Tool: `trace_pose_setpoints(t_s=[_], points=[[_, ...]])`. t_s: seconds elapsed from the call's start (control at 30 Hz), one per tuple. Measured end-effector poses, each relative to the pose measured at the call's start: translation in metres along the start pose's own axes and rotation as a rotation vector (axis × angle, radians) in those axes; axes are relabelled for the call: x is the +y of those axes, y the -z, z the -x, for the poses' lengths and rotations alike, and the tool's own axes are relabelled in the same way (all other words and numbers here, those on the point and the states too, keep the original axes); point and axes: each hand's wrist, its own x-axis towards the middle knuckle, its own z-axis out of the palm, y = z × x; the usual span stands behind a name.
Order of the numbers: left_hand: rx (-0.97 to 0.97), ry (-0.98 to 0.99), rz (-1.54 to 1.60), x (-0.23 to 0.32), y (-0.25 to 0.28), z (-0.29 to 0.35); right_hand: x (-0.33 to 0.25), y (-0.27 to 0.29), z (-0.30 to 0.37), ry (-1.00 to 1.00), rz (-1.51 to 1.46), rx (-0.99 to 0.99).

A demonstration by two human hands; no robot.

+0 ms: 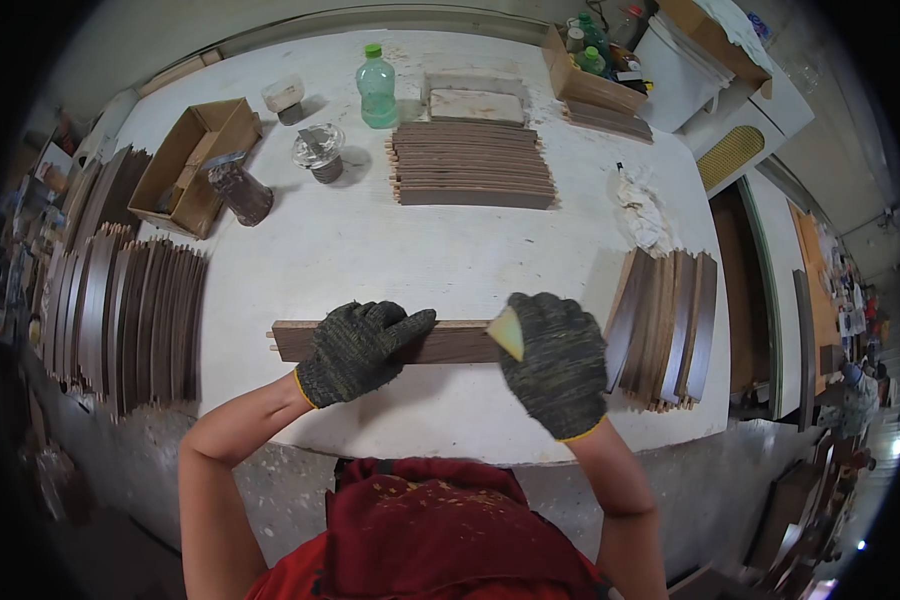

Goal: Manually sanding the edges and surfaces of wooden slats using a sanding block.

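A dark brown wooden slat [450, 346] with small dowels at its left end lies crosswise near the table's front edge. My left hand [358, 352], in a dark knitted glove with a yellow cuff, is wrapped over the slat's left part, its thumb along the upper edge. At the slat's right end is my right hand [552, 362], gloved alike and slightly blurred. Its fingers are closed on a pale yellow pad [507, 334], of which only a pointed corner shows; the rest is hidden by the glove. The right end of the slat is covered by this hand.
Slats stand in rows at the left [130, 320] and right [665, 325], and a stack [470, 165] lies at the back. A green-capped bottle [376, 88], a foil-topped cup [320, 150], a brown-stained container [240, 192], a cardboard box [198, 165] and a crumpled cloth [642, 205] are around.
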Motion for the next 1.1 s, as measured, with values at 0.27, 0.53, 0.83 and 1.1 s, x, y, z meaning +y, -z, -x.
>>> trace_pose_setpoints(t_s=[0.27,0.53,0.83,1.1], points=[[-0.030,0.104,0.106,-0.007,0.009,0.014,0.051,0.010,0.019,-0.104,0.011,0.221],[-0.057,0.175,0.281,-0.003,0.012,0.010,0.048,0.008,0.040,-0.237,-0.226,0.258],[0.022,0.185,0.444,0.005,0.014,0.008,0.048,0.000,0.048,-0.291,-0.359,0.277],[-0.051,0.353,0.679,0.005,0.009,0.015,0.048,-0.002,0.051,-0.264,-0.298,0.236]])
